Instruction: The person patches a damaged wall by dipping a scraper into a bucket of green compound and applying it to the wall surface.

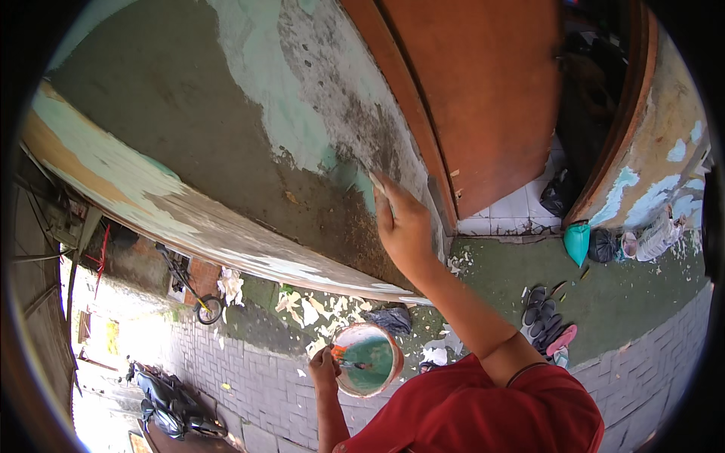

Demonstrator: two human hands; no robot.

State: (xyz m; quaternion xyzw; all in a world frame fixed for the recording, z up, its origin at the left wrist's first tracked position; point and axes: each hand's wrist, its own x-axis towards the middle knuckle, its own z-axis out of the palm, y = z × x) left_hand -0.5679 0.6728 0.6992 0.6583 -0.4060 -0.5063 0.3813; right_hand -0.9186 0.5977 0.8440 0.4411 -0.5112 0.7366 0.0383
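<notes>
My right hand [405,228] is raised to the wall with its fingers closed around a thin pale tool [377,182]. The tool's tip meets the wall beside a damp-looking patch; its kind is mostly hidden by my fingers. Lower down, my left hand [325,371] is closed at the left rim of a round whitish bucket [396,355]. Greenish liquid coats the inside of this bucket. An orange-handled brush [339,352] leans inside, close to my left fingers. The wall [204,113] carries grey plaster, flaking pale green paint and dark stains.
A brown door [491,106] stands ajar right of the wall. Paint flakes [310,309] litter the ground near a dark plastic bag [391,320]. Sandals [538,313] and a teal bag [576,243] lie at right. A motorcycle [170,404] and a bicycle [198,294] stand left.
</notes>
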